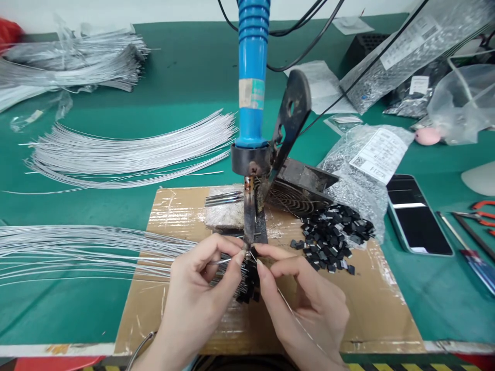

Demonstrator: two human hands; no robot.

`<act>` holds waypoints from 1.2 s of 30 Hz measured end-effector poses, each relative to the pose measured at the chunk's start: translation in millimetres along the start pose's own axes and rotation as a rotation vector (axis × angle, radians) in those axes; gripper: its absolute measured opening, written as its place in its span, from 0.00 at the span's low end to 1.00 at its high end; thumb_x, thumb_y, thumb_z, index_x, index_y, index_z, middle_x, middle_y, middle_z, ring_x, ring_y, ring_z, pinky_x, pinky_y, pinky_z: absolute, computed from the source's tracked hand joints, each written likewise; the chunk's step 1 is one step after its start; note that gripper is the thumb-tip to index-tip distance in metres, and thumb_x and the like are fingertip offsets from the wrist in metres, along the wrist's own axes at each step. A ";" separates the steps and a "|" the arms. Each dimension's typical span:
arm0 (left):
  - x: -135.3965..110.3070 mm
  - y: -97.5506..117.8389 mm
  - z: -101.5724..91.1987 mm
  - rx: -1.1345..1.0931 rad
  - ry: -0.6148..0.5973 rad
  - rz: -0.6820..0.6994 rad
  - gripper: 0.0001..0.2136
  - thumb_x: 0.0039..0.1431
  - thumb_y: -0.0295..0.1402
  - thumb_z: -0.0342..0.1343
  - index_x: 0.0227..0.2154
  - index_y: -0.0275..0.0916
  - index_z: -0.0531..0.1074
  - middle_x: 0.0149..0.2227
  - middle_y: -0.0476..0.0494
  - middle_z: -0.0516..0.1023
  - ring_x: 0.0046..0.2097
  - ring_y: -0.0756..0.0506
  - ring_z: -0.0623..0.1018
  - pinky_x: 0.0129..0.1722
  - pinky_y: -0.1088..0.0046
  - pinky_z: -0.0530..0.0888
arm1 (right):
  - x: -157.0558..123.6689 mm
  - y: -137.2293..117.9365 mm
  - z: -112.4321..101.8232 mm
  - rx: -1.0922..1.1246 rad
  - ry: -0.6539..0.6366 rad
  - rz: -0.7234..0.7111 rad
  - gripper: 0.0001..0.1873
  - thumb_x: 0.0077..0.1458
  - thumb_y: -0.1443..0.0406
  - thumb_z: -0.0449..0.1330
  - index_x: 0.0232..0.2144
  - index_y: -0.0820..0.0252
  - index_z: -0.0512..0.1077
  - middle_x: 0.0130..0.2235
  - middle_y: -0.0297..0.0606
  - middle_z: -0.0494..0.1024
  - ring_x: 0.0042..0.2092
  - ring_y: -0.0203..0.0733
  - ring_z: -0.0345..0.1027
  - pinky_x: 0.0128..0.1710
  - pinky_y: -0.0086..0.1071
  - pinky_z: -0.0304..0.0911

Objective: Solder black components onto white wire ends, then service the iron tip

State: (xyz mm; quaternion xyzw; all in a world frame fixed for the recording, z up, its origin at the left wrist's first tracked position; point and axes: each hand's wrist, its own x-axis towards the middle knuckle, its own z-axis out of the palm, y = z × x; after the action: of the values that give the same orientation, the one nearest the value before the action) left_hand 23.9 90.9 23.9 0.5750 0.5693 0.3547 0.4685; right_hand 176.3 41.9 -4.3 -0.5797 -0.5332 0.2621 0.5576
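Observation:
A blue-handled soldering iron (pixel 253 72) is clamped upright, its tip pointing down between my hands. My left hand (pixel 207 278) is closed, thumb and forefinger pinching a thin white wire directly under the tip. My right hand (pixel 303 299) is also closed in a pinch, on a strand of solder wire (pixel 296 319) that runs down across the palm. The fingertips nearly meet at the iron, and the exact joint there is too small to make out. Behind my left fingers, black connector pieces (pixel 247 296) on wire ends lie partly hidden.
A cardboard sheet (pixel 367 314) covers the work spot. Loose black pieces (pixel 328 237) are heaped at right, beside a black fan (pixel 301 190). White wires (pixel 135 149) lie at left. A phone (pixel 419 214), orange-handled pliers (pixel 483 214) and plastic bags (pixel 363 165) sit at right.

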 end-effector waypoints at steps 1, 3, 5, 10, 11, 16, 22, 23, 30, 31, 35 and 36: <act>-0.3 -0.8 -0.5 0.001 -0.007 -0.001 0.05 0.62 0.30 0.63 0.30 0.41 0.80 0.34 0.49 0.84 0.28 0.52 0.78 0.25 0.81 0.71 | 0.0 -0.1 0.2 0.001 0.002 -0.002 0.08 0.64 0.72 0.66 0.33 0.55 0.74 0.47 0.34 0.88 0.41 0.35 0.85 0.46 0.22 0.77; -0.8 -2.6 -1.5 0.009 -0.026 -0.007 0.05 0.64 0.30 0.63 0.31 0.42 0.80 0.35 0.49 0.84 0.29 0.52 0.79 0.26 0.81 0.71 | -0.2 -0.6 0.4 -0.003 0.000 -0.002 0.08 0.64 0.72 0.66 0.33 0.55 0.75 0.47 0.34 0.88 0.40 0.34 0.85 0.46 0.22 0.78; -1.2 -3.9 -2.3 0.011 -0.034 -0.014 0.05 0.65 0.31 0.63 0.32 0.43 0.80 0.36 0.49 0.84 0.30 0.52 0.80 0.27 0.81 0.71 | -0.3 -1.2 0.7 -0.006 -0.002 -0.007 0.08 0.64 0.72 0.66 0.34 0.55 0.75 0.47 0.33 0.88 0.40 0.34 0.85 0.46 0.21 0.77; -2.6 -4.5 -2.6 -0.013 -0.022 -0.028 0.05 0.65 0.31 0.63 0.32 0.43 0.79 0.36 0.49 0.85 0.33 0.50 0.82 0.28 0.81 0.72 | -0.2 -1.4 2.2 0.027 0.019 -0.023 0.09 0.63 0.74 0.66 0.34 0.56 0.75 0.47 0.33 0.88 0.42 0.33 0.85 0.47 0.20 0.77; -2.9 -4.7 -2.7 -0.014 -0.025 -0.034 0.05 0.65 0.31 0.63 0.32 0.43 0.80 0.37 0.48 0.85 0.34 0.50 0.83 0.28 0.81 0.73 | -0.2 -1.3 2.4 0.025 0.019 -0.022 0.09 0.63 0.74 0.66 0.34 0.56 0.75 0.47 0.33 0.88 0.42 0.33 0.85 0.47 0.20 0.77; -3.6 -7.4 -3.5 -0.023 -0.027 -0.070 0.05 0.64 0.31 0.63 0.31 0.42 0.79 0.38 0.47 0.85 0.34 0.49 0.83 0.28 0.80 0.73 | -0.7 -0.4 2.7 0.007 0.001 -0.018 0.09 0.63 0.74 0.66 0.34 0.56 0.75 0.46 0.33 0.88 0.41 0.33 0.85 0.47 0.21 0.77; -0.8 -4.1 -1.0 -0.012 -0.028 -0.065 0.06 0.63 0.31 0.63 0.30 0.41 0.79 0.36 0.46 0.85 0.33 0.49 0.83 0.28 0.79 0.74 | -1.9 1.7 1.8 0.014 -0.004 0.003 0.08 0.64 0.73 0.66 0.34 0.56 0.75 0.47 0.33 0.87 0.42 0.34 0.85 0.47 0.23 0.77; 0.0 -2.6 -0.4 -0.011 -0.022 -0.054 0.06 0.62 0.31 0.63 0.29 0.40 0.79 0.35 0.46 0.85 0.33 0.49 0.83 0.28 0.79 0.73 | -2.1 2.1 1.6 0.022 -0.005 0.002 0.08 0.64 0.73 0.66 0.34 0.56 0.75 0.47 0.33 0.87 0.43 0.34 0.85 0.47 0.23 0.77; 0.6 -0.7 0.1 -0.007 -0.027 -0.050 0.06 0.62 0.31 0.63 0.29 0.41 0.79 0.34 0.46 0.84 0.31 0.49 0.82 0.26 0.80 0.71 | -3.7 3.5 1.0 0.039 -0.005 0.029 0.09 0.64 0.73 0.66 0.34 0.55 0.74 0.46 0.35 0.87 0.43 0.38 0.85 0.46 0.27 0.78; 0.2 -1.1 -0.3 -0.009 -0.031 -0.054 0.06 0.62 0.31 0.63 0.29 0.41 0.79 0.34 0.47 0.84 0.31 0.49 0.81 0.26 0.79 0.71 | -3.8 3.6 1.0 0.039 -0.008 0.036 0.09 0.64 0.73 0.66 0.34 0.55 0.74 0.46 0.35 0.87 0.43 0.38 0.85 0.46 0.27 0.78; -0.2 -1.9 -1.2 -0.021 -0.049 -0.062 0.06 0.64 0.32 0.63 0.30 0.41 0.79 0.34 0.47 0.83 0.30 0.50 0.79 0.26 0.79 0.70 | -3.6 3.0 0.4 0.038 -0.012 0.043 0.09 0.64 0.72 0.65 0.33 0.55 0.74 0.46 0.35 0.87 0.42 0.38 0.85 0.46 0.27 0.78; 0.1 -2.2 -1.3 -0.020 -0.054 -0.065 0.06 0.64 0.32 0.63 0.30 0.41 0.79 0.34 0.47 0.83 0.30 0.50 0.79 0.26 0.78 0.70 | -3.5 2.6 0.1 0.034 -0.015 0.048 0.09 0.65 0.72 0.65 0.33 0.55 0.74 0.46 0.35 0.87 0.42 0.38 0.85 0.46 0.28 0.78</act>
State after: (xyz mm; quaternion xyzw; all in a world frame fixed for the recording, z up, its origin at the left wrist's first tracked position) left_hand 22.0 90.9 22.2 0.5607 0.5714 0.3291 0.5007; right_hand 176.0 39.2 -7.8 -0.5808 -0.5187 0.2890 0.5569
